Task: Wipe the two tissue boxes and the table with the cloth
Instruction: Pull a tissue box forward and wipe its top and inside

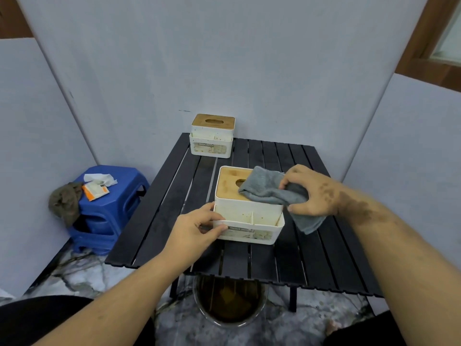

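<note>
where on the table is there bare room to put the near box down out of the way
Bare slats lie right of the far tissue box along the table back edge, on the front strip nearest the person, and on the left edge. The middle is crowded: near tissue box, left hand, right hand gripping the cloth.

Two bare forearms without sleeves, left hand (197,227), right hand (313,193), dark smudges along the right forearm, dark trousers at the knees
</note>
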The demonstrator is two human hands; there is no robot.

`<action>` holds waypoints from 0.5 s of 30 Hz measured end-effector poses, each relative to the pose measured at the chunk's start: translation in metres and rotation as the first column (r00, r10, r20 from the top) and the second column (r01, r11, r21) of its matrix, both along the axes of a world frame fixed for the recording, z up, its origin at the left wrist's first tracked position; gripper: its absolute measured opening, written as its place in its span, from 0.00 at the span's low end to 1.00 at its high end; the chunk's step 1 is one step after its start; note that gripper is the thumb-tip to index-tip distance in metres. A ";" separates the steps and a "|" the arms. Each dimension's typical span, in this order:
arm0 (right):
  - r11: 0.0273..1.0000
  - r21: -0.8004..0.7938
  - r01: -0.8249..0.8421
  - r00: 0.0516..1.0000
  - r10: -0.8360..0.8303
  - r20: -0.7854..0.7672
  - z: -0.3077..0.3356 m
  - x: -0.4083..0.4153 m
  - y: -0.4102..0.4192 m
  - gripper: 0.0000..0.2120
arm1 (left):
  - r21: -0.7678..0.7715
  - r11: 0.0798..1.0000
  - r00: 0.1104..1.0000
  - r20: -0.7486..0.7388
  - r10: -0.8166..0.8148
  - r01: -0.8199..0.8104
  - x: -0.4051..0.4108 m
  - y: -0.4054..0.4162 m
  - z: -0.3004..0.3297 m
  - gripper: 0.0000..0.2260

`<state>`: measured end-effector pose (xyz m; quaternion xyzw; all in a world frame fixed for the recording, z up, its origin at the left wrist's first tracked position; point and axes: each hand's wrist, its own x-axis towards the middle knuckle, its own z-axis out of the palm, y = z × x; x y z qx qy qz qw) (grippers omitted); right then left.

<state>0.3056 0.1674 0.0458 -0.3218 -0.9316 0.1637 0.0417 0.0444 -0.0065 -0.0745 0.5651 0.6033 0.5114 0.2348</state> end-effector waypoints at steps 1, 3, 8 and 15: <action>0.999 0.046 0.028 0.999 -0.030 0.043 0.001 -0.002 -0.002 0.25 | -0.003 1.000 1.000 -0.003 -0.003 0.003 0.000 0.000 0.000 0.08; 0.990 0.136 0.042 0.999 -0.044 0.012 -0.001 -0.012 -0.007 0.33 | -0.008 1.000 1.000 -0.010 -0.004 0.003 0.001 -0.001 0.002 0.08; 0.994 0.084 -0.063 0.998 0.064 -0.005 -0.023 -0.053 -0.014 0.26 | 0.000 1.000 1.000 0.001 -0.003 0.003 0.001 0.001 0.001 0.08; 0.991 -0.059 -0.118 0.978 0.106 -0.182 -0.038 -0.047 -0.005 0.20 | -0.047 0.999 0.999 0.042 0.026 -0.024 0.001 -0.003 0.005 0.06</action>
